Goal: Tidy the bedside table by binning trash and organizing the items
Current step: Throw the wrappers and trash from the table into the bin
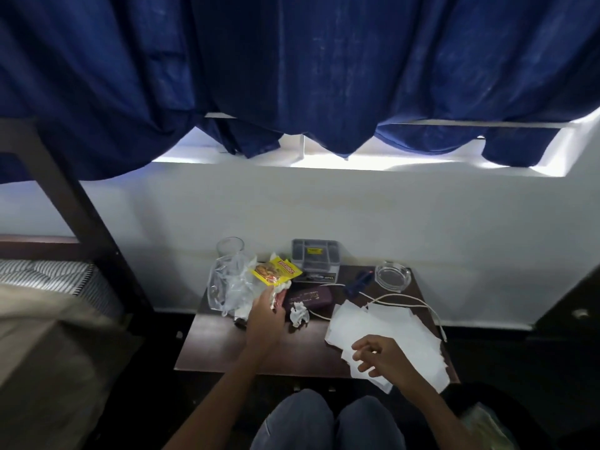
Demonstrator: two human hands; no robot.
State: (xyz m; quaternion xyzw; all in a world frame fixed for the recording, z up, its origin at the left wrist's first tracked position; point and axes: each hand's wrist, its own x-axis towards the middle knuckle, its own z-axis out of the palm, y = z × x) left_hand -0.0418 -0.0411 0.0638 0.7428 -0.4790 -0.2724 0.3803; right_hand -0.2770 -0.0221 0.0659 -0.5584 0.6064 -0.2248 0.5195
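Note:
On the dark bedside table point(227, 349), my left hand point(266, 316) grips a bunch of trash: a yellow snack wrapper point(276, 271) and crumpled clear plastic point(227, 287). My right hand point(380, 355) hovers with fingers apart over a spread of white paper sheets point(389, 323) at the table's right front. A crumpled white tissue point(298, 315) lies just right of my left hand. Behind it rests a dark maroon case point(311, 297).
At the back stand a clear glass point(230, 248), a grey compartment box point(315, 254), a glass ashtray point(393, 276) and a blue object point(357, 282). A white cable point(406, 300) loops over the papers. A bed point(42, 287) is left; a bin bag point(483, 420) sits low right.

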